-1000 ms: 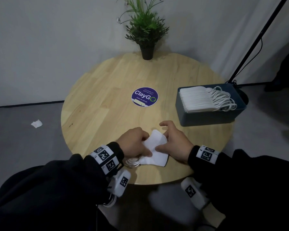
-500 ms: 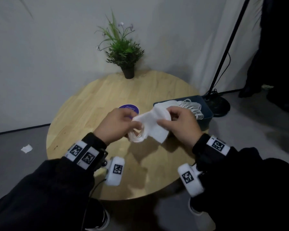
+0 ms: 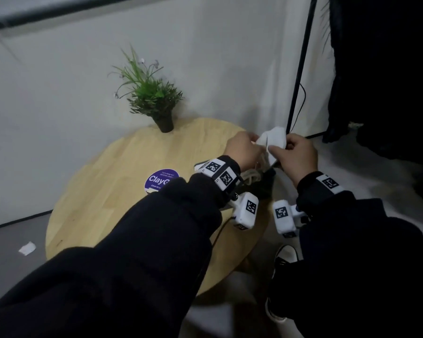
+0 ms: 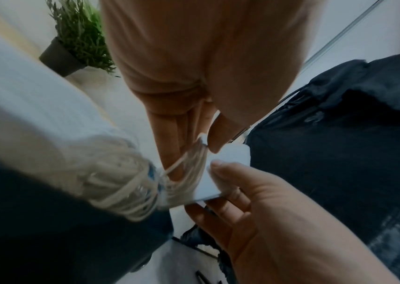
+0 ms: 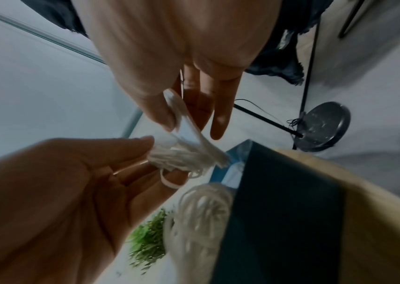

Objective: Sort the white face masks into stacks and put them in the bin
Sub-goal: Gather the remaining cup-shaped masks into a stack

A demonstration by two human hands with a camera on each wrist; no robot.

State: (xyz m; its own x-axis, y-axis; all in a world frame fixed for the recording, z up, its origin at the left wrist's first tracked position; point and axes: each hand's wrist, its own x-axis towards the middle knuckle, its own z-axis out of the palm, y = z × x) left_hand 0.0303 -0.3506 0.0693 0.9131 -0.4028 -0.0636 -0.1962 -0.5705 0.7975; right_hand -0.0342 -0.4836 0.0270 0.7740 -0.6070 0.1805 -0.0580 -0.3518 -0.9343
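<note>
I hold a small stack of folded white face masks (image 3: 274, 139) in the air between both hands, over the far right of the round table (image 3: 122, 191). My left hand (image 3: 253, 142) pinches its left end, where the ear loops (image 4: 189, 163) bunch up. My right hand (image 3: 276, 148) pinches the right end between thumb and fingers (image 5: 215, 132). Below them sits the dark bin (image 5: 279, 211), mostly hidden behind my wrists in the head view. It holds a row of white masks (image 4: 36, 119) with their loops (image 5: 201, 211) piled at one end.
A potted plant (image 3: 154, 101) stands at the table's back edge and a purple round sticker (image 3: 160, 181) lies mid-table. A black lamp pole (image 3: 300, 69) with a round base (image 5: 322, 126) stands just beyond the bin. Dark clothing (image 3: 376, 69) hangs at the right. A paper scrap (image 3: 27, 247) lies on the floor.
Both hands have lifted the mask stack off the table's near edge and carried it up, away and to the right, over the bin. My head has turned with it.
</note>
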